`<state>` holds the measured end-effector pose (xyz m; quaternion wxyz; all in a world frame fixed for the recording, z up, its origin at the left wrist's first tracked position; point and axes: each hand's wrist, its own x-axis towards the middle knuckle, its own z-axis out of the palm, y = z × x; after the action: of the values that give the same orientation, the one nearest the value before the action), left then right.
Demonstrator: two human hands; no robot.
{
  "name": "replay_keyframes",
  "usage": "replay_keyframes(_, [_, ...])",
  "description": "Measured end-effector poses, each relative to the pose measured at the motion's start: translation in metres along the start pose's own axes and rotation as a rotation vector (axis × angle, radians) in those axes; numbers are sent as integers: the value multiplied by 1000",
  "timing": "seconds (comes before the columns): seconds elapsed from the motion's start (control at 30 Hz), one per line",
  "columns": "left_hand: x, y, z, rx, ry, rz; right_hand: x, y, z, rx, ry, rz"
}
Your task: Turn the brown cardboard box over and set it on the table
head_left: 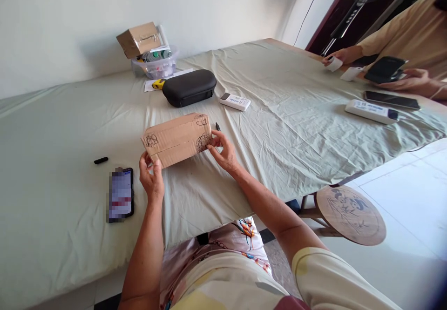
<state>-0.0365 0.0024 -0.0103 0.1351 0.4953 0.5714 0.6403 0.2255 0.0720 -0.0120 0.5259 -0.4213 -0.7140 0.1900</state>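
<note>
A brown cardboard box (pixel 176 140) with black scribbled loops on several corners is held between my two hands, tilted over the cloth-covered table. My left hand (pixel 152 176) grips its near left corner, thumb in front and fingers behind. On the box's right end, my right hand (pixel 223 151) closes with thumb and fingers at the edge. Just past that end, a black marker (pixel 218 127) lies partly hidden by the box. A black pen cap (pixel 101 160) and a phone (pixel 120 194) with a lit, blurred screen lie left of my left hand.
Beyond the box are a black zip case (pixel 189 88), a white device (pixel 235 101), a yellow tape measure (pixel 159 84) and a plastic basket (pixel 153 69) under another carton (pixel 138 40). At right, a co-worker's hands (pixel 415 83) hold things near a phone (pixel 391 99). A round stool (pixel 351 215) stands below.
</note>
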Motion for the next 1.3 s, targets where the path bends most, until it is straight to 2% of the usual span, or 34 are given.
replay_keyframes(0.13, [-1, 7, 0, -51, 113, 130, -1, -9, -6, 140, 101, -44])
replay_keyframes(0.23, [0, 7, 1, -14, 141, 97, -1, -13, -7, 170, 66, -30])
replay_keyframes(0.43, [3, -5, 2, 1, 88, -24, 0, -5, -2, 58, -23, -41])
replay_keyframes(0.63, [1, -23, 9, -79, -7, -183, -6, 21, 14, -68, -188, 146])
replay_keyframes(0.9, [0, -44, 9, -6, -71, -205, -6, 34, 17, -93, -290, 123])
replay_keyframes(1.1, [4, -31, 6, -8, 0, -234, -4, 29, 13, -57, -225, 56])
replay_keyframes(1.3, [3, -7, 2, 10, 164, -103, -3, 8, 2, 108, 3, -5])
